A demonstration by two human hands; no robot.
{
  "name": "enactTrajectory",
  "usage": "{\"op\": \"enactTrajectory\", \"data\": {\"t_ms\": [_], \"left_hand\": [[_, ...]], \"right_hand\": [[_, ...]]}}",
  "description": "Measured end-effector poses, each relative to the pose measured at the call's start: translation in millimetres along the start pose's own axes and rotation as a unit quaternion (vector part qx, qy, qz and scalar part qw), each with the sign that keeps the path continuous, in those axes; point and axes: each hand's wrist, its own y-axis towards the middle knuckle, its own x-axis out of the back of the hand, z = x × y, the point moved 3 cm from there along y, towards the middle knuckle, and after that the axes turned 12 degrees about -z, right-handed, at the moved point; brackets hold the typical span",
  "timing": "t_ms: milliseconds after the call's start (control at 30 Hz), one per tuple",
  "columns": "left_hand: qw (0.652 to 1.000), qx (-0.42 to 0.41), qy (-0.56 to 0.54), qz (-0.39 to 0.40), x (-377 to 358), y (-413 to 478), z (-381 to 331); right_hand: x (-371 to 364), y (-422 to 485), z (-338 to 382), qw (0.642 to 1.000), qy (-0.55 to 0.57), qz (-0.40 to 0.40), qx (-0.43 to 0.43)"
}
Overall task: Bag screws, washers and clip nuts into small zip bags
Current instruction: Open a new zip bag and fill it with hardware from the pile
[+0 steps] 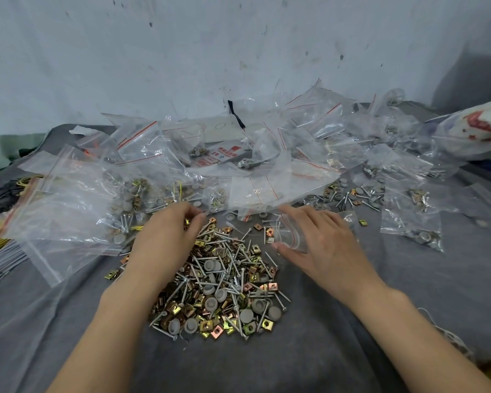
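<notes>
Two hands over a heap (221, 287) of screws, washers and clip nuts on the surface (323, 350). Left hand (165, 242) curled at its far edge, grip unclear; right hand (323, 248) spread flat, touching a small zip bag (288, 235).

The left hand (165, 239) curls its fingers (194, 219) over the far edge of the hardware pile (224, 293); a small zip bag (288, 236) lies under the spread fingers (295, 215) of the right hand (323, 248), beside the pile.

Your screws (224, 252), grey washers (211, 303) and brass clip nuts (182, 310) lie heaped together on the grey cloth (309, 350). Clear, red-striped zip bags (142, 146), many filled, sprawl behind.
</notes>
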Motion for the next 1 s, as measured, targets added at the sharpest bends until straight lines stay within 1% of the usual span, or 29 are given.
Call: {"op": "enactTrajectory", "data": {"t_ms": [67,133,200,300,467,633,733,867,1000], "left_hand": [[0.995,0.016,-0.092,-0.033,5,1,-10],[0.982,0.025,-0.184,-0.038,10,2,-24],[0.964,0.022,-0.263,-0.015,12,2,-39],[0.946,0.001,-0.322,0.023,13,-2,-61],[0.938,-0.048,-0.341,0.034,13,-7,-85],[0.943,-0.079,-0.318,0.062,4,-7,-93],[0.948,-0.090,-0.296,0.076,-4,-7,-94],[0.952,-0.098,-0.274,0.095,-12,-6,-96],[0.947,-0.104,-0.289,0.091,-14,-6,-99]], "right_hand": [[1,2,1,1.000,0.017,-0.020,-0.011],[3,4,2,0.998,0.041,-0.045,-0.031],[5,6,4,0.994,0.067,-0.066,-0.054],[5,9,7,0.988,0.100,-0.081,-0.080],[4,13,10,0.985,0.113,-0.096,-0.091],[2,16,9,0.983,0.108,-0.112,-0.094],[-1,16,6,0.987,0.093,-0.102,-0.083],[-2,17,6,0.986,0.100,-0.108,-0.080],[-2,16,6,0.986,0.104,-0.101,-0.083]]}}
